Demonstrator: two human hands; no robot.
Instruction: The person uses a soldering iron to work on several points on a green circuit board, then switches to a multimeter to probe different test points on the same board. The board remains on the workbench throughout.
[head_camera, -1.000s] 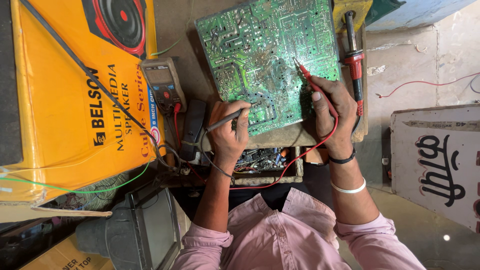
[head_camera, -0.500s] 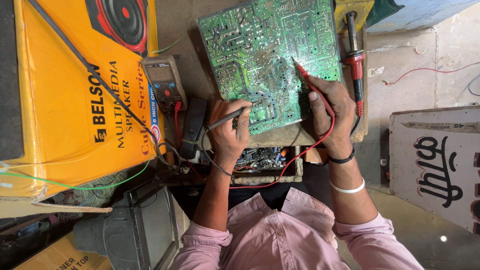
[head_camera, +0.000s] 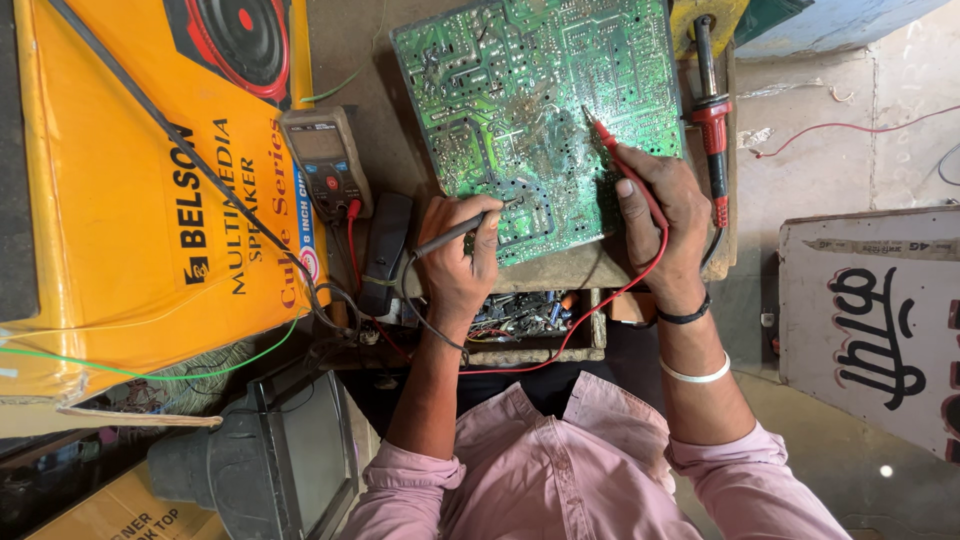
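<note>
I am gripping a black probe (head_camera: 462, 232) in my left hand (head_camera: 458, 262) and a red probe (head_camera: 618, 160) in my right hand (head_camera: 668, 222), both touching the green circuit board (head_camera: 530, 110) lying on the worn wooden bench (head_camera: 560, 268). A multimeter (head_camera: 325, 160) and yellow box (head_camera: 140, 190) are sitting left of my left hand; a soldering iron (head_camera: 712, 115) is lying just past my right.

Electronics repair workshop — circuit board (head_camera: 530, 110), multimeter (head_camera: 322, 160), soldering iron (head_camera: 712, 120), parts drawer (head_camera: 530, 320).

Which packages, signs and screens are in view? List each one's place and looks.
Yellow cardboard speaker box: left, dark lettering, red-black speaker picture.
Grey handheld multimeter: beside the box, small dull screen, red leads.
Pale painted signboard: right, dark script.
Old grey monitor: bottom left, dark screen.
</note>
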